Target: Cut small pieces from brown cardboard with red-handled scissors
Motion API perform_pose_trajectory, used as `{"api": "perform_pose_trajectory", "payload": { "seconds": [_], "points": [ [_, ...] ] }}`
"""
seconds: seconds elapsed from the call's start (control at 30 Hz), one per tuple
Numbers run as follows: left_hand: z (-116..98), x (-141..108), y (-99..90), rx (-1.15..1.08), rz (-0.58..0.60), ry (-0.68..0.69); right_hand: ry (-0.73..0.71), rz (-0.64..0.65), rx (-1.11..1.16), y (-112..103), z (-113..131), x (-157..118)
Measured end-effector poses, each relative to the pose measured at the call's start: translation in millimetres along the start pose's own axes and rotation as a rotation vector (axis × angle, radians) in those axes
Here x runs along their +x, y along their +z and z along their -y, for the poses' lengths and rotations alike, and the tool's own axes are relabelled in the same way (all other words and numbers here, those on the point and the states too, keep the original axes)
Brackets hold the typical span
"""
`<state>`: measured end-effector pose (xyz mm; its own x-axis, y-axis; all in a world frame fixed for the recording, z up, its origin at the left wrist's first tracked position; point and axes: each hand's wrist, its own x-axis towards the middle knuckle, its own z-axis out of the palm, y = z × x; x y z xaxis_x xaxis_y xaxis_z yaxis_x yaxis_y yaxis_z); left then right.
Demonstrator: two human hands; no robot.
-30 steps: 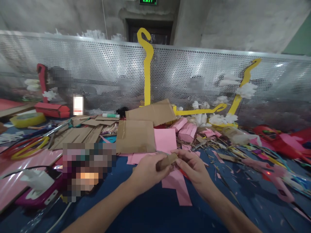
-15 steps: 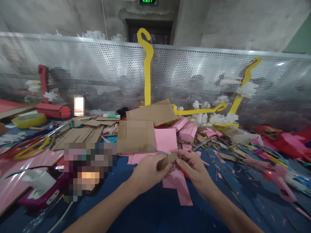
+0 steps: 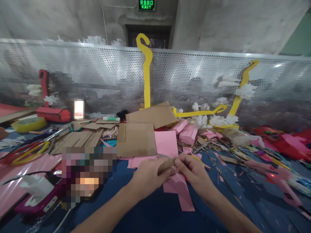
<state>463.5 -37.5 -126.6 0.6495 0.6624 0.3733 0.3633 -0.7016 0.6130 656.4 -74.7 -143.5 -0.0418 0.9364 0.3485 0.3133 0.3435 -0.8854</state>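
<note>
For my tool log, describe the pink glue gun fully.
The glue gun is pink and looks plastic, with a small red light glowing on its body. It lies on its side on the blue table, right of the right hand, handle angled toward the near right, dark cord at its end. No hand touches it.

so the glue gun [image 3: 274, 176] is parked on the table's [image 3: 150, 215] right, the power strip [image 3: 41, 201] is dumped left, tape roll [image 3: 29, 125] left behind it, perforated panel [image 3: 97, 71] stood across the back

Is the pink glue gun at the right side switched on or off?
On, it seems: the pink glue gun shows a small red light glowing.
</note>
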Motion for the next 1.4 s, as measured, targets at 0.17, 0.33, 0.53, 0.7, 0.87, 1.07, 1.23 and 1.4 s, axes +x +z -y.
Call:
{"api": "perform_pose_trajectory", "payload": {
  "seconds": [0.17, 0.33, 0.53, 0.7, 0.87, 1.07, 1.23, 1.4],
  "points": [
    [-3, 1, 0.9, -0.041, 0.025, -0.019, -0.057, -0.031, -0.125, -1, -3, 1],
    [-2, -1, 0.3, -0.108, -0.016, -0.037, -0.057, -0.132, -0.184, -6, -10, 5],
    [19, 3, -0.5, -0.331, -0.245, -0.17, 0.054, -0.44, -0.03, -42, -36, 16],
    [40, 15, -6.0, -0.685, -0.39, -0.283, 0.124, -0.386, -0.091, -52, -41, 19],
    [55, 18, -12.5, -0.805, -0.442, -0.409, 0.223, -0.275, -0.073, -46, -32, 16],
    [60, 17, -22.4, -0.699, -0.426, -0.369, 0.19, -0.209, -0.21, -44, -30, 14],
    [57, 7, -37.6, -0.006, -0.179, -0.266, 0.018, -0.185, -0.414, -42, -34, 15],
    [53, -6, -44.1, 0.199, 0.053, -0.206, -0.025, -0.165, -0.553, -39, -32, 15]
  ]
}}
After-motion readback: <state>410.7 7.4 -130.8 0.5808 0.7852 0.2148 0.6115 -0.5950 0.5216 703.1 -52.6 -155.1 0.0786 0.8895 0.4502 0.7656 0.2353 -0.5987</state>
